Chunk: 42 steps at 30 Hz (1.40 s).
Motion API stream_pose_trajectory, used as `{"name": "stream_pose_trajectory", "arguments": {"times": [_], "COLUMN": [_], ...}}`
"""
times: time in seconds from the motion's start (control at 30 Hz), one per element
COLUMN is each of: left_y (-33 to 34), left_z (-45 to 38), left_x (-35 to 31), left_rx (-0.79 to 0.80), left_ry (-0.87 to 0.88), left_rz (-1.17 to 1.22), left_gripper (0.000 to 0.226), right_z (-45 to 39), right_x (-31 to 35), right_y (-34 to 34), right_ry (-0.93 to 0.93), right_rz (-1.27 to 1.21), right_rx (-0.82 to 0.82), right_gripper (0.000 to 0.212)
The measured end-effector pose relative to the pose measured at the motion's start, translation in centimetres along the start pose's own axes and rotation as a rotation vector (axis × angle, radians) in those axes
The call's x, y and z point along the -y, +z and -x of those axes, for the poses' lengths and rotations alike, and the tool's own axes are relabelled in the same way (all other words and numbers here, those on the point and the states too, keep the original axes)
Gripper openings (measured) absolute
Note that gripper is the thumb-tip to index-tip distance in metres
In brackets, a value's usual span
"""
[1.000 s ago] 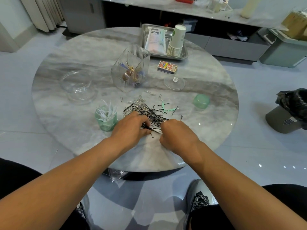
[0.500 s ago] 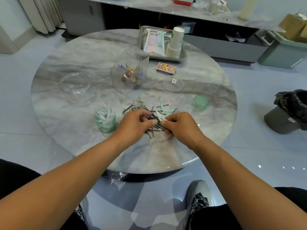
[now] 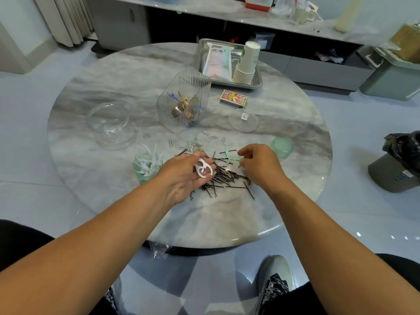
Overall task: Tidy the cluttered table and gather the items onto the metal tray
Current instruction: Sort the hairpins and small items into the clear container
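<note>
Floss pick [image 3: 203, 169] in left hand [image 3: 184, 178], lying diagonal

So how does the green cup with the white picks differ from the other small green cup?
The cup with picks stands upright beside the left hand, full of white picks; the other green cup lies mouth down near the right hand, holding nothing visible. Both are translucent green and similar in size.

No legible text anywhere.
</note>
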<state>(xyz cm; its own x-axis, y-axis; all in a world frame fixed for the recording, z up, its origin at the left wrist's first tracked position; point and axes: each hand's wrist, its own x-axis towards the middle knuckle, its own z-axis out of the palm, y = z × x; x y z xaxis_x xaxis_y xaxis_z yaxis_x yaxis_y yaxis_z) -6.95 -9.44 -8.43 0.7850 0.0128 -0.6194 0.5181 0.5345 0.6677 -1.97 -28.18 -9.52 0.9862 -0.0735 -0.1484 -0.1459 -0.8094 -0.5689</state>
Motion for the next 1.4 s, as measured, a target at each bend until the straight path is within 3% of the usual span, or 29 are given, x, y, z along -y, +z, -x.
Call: {"name": "stream_pose_trajectory", "arguments": {"times": [0.17, 0.33, 0.5, 0.7, 1.07, 1.2, 1.4], "left_y": [-0.1, -0.5, -0.5, -0.4, -0.5, -0.3, -0.2], "left_z": [-0.4, -1.1, -1.3, -1.5, -1.5, -1.4, -1.2], "left_x": [-0.4, -0.8, -1.0, -1.0, -0.7, -0.7, -0.7], "left_rx": [-0.002, 0.028, 0.047, 0.059, 0.071, 0.079, 0.102], "left_ry": [-0.082, -0.111, -0.117, -0.120, -0.120, -0.127, -0.158], "left_rz": [0.059, 0.070, 0.051, 0.017, 0.007, -0.012, -0.017], "left_gripper": [0.038, 0.050, 0.051, 0.049, 0.050, 0.050, 0.054], "right_z": [-1.9, -3.4, -4.2, -4.4, -4.5, -4.1, -3.4], "right_x": [-0.1, 1.0, 1.0, 0.5, -0.9, -0.9, -1.1], "right_y": [0.5, -0.3, -0.6, -0.3, -1.6, -2.0, -1.4], "right_ry": [-0.193, -0.225, -0.112, -0.076, -0.046, -0.104, -0.108], "right_rz": [0.220, 0.310, 0.165, 0.178, 0.063, 0.219, 0.308], "right_rx": [0.160, 0.275, 0.260, 0.190, 0.080, 0.163, 0.122], "right_gripper": [0.051, 0.037, 0.019, 0.010, 0.018, 0.017, 0.009]}}
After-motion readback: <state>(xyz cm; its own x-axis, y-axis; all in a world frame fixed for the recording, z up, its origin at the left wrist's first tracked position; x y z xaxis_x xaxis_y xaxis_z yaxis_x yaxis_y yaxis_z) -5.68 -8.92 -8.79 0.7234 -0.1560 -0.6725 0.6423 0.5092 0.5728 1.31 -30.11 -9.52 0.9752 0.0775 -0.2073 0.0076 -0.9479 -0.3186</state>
